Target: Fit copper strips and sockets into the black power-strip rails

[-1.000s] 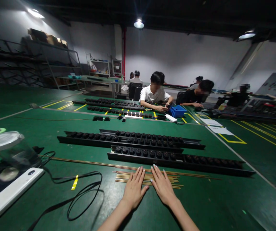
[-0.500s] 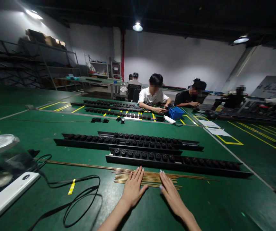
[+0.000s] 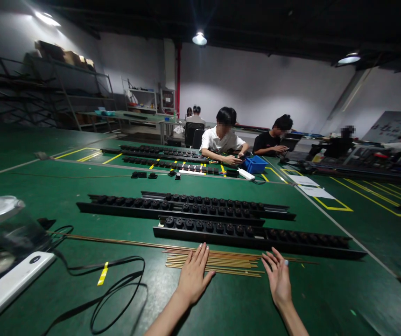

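Observation:
Several thin brass-coloured rods (image 3: 228,261) lie side by side on the green tabletop (image 3: 172,308). My left hand (image 3: 193,275) rests flat across the left part of the rods, its fingers stretched out and pointing away from me. At their right ends is my right hand (image 3: 278,277), turned with its palm partly showing and its fingers apart, holding nothing. Behind the rods lies a long black channel strip (image 3: 214,233) filled with a row of round black parts. Longer brass rods (image 3: 116,240) run out to the left.
More black strips (image 3: 172,210) lie farther back. At left are a clear lidded jar (image 3: 14,224), a white device (image 3: 14,289) and a looped black cable (image 3: 116,289). Across the table a co-worker in a white shirt (image 3: 221,140) sits near a blue bin (image 3: 255,164).
My right hand has moved right, off the rods to their right ends, and has turned palm inward. The rods under my left hand look nearly unchanged.

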Demonstrator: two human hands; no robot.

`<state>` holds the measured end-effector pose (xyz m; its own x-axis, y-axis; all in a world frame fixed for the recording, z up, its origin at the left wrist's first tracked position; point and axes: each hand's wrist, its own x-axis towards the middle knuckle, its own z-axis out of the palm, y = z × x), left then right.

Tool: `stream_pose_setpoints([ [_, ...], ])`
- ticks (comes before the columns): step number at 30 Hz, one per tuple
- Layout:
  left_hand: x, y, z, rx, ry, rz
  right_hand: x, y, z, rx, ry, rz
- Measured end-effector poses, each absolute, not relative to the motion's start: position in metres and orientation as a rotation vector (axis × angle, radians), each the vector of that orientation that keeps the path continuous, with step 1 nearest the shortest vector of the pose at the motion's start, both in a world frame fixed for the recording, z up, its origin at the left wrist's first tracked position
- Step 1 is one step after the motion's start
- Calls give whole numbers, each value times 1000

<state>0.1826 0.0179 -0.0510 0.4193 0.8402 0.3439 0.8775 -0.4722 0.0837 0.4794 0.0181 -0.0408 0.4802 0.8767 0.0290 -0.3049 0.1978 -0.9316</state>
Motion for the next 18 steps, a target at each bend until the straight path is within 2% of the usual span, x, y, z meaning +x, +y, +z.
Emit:
stream_pose_setpoints([
  [18,183,17,-48,-2577,-1581,-500,456,25,-49,-1118,-676,916],
])
